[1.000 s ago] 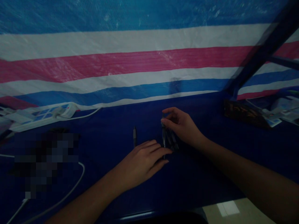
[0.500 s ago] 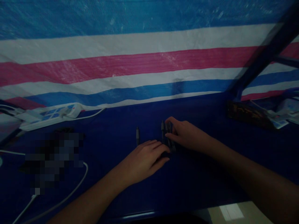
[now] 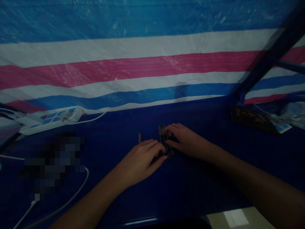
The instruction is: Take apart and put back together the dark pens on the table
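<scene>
A small bunch of dark pens lies side by side on the blue tabletop, tips of their far ends showing between my hands. My right hand holds the bunch from the right, fingers curled over the upper part and thumb lower down. On the near left side, my left hand has its bent fingers and thumb closed at the lower part of the pens, which it partly hides. Apart from the bunch, a single pen lies just beyond my left knuckles, its lower part covered by the hand.
A white power strip with plugs and cables lies at the back left. Nearer, a blurred-out dark object has a white cable beside it. At the right sits a dark patterned box. A striped sheet hangs behind the table.
The bunch of pens has shifted left, closer to the single pen, with my right hand moving along. My left hand has slid slightly left and covers more of the single pen.
</scene>
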`<state>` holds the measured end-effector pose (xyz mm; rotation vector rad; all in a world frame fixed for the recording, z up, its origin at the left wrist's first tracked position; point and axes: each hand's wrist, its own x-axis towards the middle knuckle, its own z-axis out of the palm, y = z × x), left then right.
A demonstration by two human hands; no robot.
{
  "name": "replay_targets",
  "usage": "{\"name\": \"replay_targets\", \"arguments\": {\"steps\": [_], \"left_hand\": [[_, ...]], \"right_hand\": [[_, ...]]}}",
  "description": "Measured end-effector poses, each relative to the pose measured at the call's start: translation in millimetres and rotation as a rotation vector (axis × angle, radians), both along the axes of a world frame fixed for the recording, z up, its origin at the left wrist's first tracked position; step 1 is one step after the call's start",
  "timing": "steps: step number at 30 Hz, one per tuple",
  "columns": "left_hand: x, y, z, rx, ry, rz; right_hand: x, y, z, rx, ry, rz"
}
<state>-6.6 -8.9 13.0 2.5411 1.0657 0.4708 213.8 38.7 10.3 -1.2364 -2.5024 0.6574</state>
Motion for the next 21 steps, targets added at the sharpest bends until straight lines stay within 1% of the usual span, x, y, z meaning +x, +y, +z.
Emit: {"name": "replay_targets", "arguments": {"steps": [1,2,4,5,6,7,9,10,13,15,17,19,21], "left_hand": [[-4.1,2.2,3.3,0.034,0.039,0.088],[-8.8,4.6,7.1,0.059,0.081,0.245],[-18.8,9.6,15.3,0.065,0.259,0.566],[-23.4,12.0,19.0,0.047,0.379,0.665],[-27.2,14.0,22.0,0.003,0.488,0.713],[-29.9,15.7,24.2,-0.061,0.571,0.717],[-32.1,17.6,25.5,-0.183,0.603,0.654],[-31.7,18.0,24.7,-0.221,0.589,0.617],[-27.1,17.5,19.0,-0.222,0.494,0.557],[-23.0,15.6,14.7,-0.204,0.363,0.532],[-18.4,11.4,11.9,-0.247,0.139,0.465],[-12.5,4.3,10.6,-0.350,-0.116,0.333],[-5.2,-5.0,9.7,-0.436,-0.280,0.151]], "right_hand": [[0.3,0.5,-0.4,0.006,0.003,0.004],[0.7,1.0,-0.9,0.015,0.004,0.007],[1.8,1.7,-1.7,0.032,0.005,0.009],[2.3,1.9,-2.0,0.036,0.006,0.007],[2.6,2.0,-2.3,0.036,0.010,0.006],[2.8,2.1,-2.6,0.036,0.013,0.004],[2.5,2.3,-3.2,0.035,0.011,0.001],[2.2,2.4,-3.4,0.035,0.010,0.001],[0.4,2.6,-2.6,0.056,0.050,-0.014],[-1.1,1.4,0.1,0.080,0.132,-0.050],[-2.7,-1.8,4.1,0.046,0.257,-0.092],[-4.5,-7.1,7.9,-0.106,0.402,-0.101],[-6.6,-13.3,9.6,-0.309,0.523,-0.044]]}}
